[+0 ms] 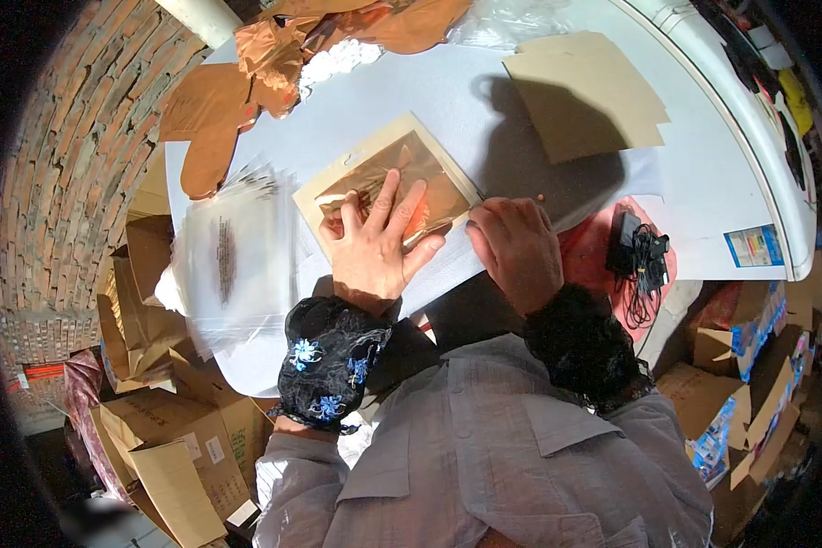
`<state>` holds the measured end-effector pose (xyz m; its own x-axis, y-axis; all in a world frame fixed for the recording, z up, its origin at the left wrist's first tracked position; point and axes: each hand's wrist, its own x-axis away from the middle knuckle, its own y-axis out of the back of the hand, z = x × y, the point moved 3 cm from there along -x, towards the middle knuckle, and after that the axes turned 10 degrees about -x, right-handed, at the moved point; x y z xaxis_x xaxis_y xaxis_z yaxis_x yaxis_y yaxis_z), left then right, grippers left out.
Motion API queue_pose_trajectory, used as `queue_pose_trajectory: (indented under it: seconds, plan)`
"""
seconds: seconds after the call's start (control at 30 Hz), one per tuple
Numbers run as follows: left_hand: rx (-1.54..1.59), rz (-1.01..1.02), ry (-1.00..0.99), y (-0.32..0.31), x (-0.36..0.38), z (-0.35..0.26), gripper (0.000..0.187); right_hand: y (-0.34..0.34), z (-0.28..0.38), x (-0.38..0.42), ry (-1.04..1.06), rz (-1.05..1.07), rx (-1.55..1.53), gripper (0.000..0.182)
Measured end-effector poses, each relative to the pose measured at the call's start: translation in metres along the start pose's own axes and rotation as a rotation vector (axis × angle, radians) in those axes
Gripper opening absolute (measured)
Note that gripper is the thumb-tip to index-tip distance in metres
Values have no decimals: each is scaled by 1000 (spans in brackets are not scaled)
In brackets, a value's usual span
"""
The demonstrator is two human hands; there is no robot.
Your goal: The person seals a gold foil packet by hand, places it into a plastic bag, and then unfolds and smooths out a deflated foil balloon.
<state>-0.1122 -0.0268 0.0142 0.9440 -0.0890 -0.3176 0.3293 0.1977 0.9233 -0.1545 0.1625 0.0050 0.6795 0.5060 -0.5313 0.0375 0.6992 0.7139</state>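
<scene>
Mid-frame: left hand (373, 239) flat, fingers spread, on clear-bagged copper foil packet (411, 187); right hand (518, 248) curled, fingertips at packet's lower-right corner, hands apart; white table (411, 82) beneath.

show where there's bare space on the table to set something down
The white table is bare between the copper foil pieces and flat foil-windowed tan packet, and right of the tan rectangular paper sheets. It's crowded by clear plastic sleeves at left and black coiled cable at lower right.
</scene>
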Motion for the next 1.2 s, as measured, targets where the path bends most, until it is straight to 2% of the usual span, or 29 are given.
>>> queue_pose_trajectory:
  seconds: [0.23,0.37,0.47,0.57,0.6,0.73,0.87,1.0,1.1,1.17,1.2]
  plan:
    - [35,-41,26,-4,2,0,47,7,-15,-6,11,-15,-157,15]
    - [45,-96,13,0,0,0,36,21,-13,-28,135,-25,-211,15]
    - [76,-102,19,1,0,2,35,10,-17,-46,299,102,-284,19]
    - [60,-11,20,-2,3,5,48,-3,-18,-59,358,251,-357,18]
    - [52,42,22,-2,4,5,48,-8,-21,-62,348,292,-359,18]
    - [205,10,74,-10,9,11,45,-12,-29,-67,298,446,-353,19]
    - [603,92,39,-8,12,41,52,-15,-31,-70,249,514,-385,22]
    - [1580,151,413,4,22,68,50,-13,-30,-72,244,533,-373,25]
    - [1068,113,208,30,35,79,47,-12,-27,-72,267,523,-356,25]
    - [838,50,55,32,49,73,43,-14,-27,-72,307,481,-371,25]
    - [772,32,44,30,55,67,41,-15,-27,-72,311,477,-369,25]
